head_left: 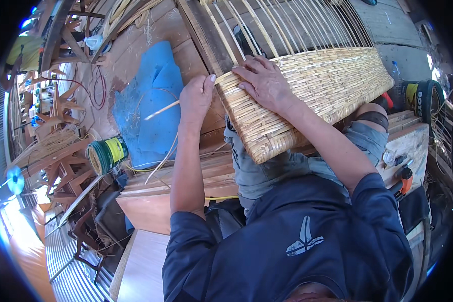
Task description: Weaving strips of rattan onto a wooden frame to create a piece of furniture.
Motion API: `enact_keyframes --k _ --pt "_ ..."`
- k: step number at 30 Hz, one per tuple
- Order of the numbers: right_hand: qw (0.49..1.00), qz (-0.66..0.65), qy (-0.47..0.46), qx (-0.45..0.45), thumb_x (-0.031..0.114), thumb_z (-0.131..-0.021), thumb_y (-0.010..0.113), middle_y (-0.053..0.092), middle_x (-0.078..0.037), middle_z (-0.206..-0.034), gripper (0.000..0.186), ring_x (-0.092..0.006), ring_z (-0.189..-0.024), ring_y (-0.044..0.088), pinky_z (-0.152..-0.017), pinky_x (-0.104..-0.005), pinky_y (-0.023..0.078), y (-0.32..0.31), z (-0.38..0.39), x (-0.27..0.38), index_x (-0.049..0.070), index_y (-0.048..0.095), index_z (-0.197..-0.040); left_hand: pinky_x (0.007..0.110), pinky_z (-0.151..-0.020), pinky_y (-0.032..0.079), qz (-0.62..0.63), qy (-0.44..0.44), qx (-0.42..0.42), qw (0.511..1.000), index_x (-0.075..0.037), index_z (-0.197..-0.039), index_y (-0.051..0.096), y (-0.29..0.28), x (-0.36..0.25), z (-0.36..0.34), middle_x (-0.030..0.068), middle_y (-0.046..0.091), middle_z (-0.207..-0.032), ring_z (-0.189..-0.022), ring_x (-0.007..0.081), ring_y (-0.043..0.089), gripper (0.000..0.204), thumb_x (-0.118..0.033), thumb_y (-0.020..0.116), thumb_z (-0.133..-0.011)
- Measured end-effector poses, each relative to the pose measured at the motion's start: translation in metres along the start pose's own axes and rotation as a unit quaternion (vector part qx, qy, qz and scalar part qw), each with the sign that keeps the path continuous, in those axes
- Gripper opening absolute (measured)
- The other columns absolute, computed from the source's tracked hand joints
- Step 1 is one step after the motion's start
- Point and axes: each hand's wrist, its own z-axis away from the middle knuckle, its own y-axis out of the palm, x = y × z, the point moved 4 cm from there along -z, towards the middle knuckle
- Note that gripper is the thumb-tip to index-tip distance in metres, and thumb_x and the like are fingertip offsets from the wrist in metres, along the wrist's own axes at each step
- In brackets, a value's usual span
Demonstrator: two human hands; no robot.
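Observation:
Across my knees leans a woven rattan panel (pixel 307 90), its lower part closely woven and its bare stakes (pixel 297 25) running up and away. My left hand (pixel 195 98) is closed beside the panel's left edge, thumb uppermost. A pale rattan strip (pixel 162 110) sticks out of its left side; the part inside the fist is hidden. On the top edge of the weave, near the left corner, lies my right hand (pixel 268 84), with bent fingers over the edge among the stakes and the thumb on the woven face.
A blue sheet (pixel 153 100) lies on the floor at left, near a green pail (pixel 107 154) with a yellow label. Wooden planks (pixel 151 199) run beneath my legs. At right are a dark pail (pixel 422 98), a plastic bottle (pixel 396 75) and an orange-handled tool (pixel 405 179).

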Motion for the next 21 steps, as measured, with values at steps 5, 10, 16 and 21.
enact_keyframes --k 5,10,16,21 --pt "1.0 0.013 0.004 -0.011 0.03 -0.088 0.054 0.051 -0.01 -0.125 0.036 -0.0312 -0.122 0.04 -0.101 -0.044 0.035 0.001 0.002 -0.006 0.018 0.054 -0.123 0.041 -0.073 0.046 -0.051 0.237 -0.223 0.944 -0.001 -0.095 0.062 -0.016 -0.03 0.015 0.0179 0.061 -0.092 -0.086 0.0354 0.057 0.019 -0.017 0.058 -0.085" --pt "1.0 -0.004 -0.005 -0.006 0.029 -0.088 0.054 0.05 -0.009 -0.124 0.037 -0.0304 -0.125 0.037 -0.102 -0.0445 0.034 0.001 0.003 -0.003 0.018 0.053 -0.123 0.041 -0.076 0.046 -0.004 0.109 -0.011 0.994 -0.002 -0.098 0.061 -0.013 -0.02 0.006 0.0168 0.06 -0.096 -0.09 0.0346 0.056 0.017 -0.014 0.056 -0.086" --pt "1.0 -0.006 0.015 0.018 0.03 -0.088 0.054 0.048 -0.009 -0.127 0.039 -0.0316 -0.128 0.034 -0.102 -0.0474 0.032 0.0 0.003 -0.002 0.019 0.052 -0.125 0.041 -0.076 0.046 -0.045 0.159 -0.01 0.986 -0.001 -0.093 0.061 -0.018 -0.039 0.012 0.0158 0.06 -0.092 -0.087 0.0338 0.057 0.015 -0.014 0.055 -0.087" --pt "1.0 -0.003 0.021 0.011 0.033 -0.087 0.055 0.046 -0.008 -0.128 0.041 -0.0344 -0.127 0.033 -0.101 -0.0503 0.033 0.002 0.003 -0.004 0.021 0.05 -0.126 0.041 -0.075 0.046 -0.043 0.196 -0.02 0.979 -0.002 -0.091 0.06 -0.025 -0.051 0.006 0.0149 0.059 -0.091 -0.085 0.0337 0.056 0.013 -0.013 0.057 -0.086"
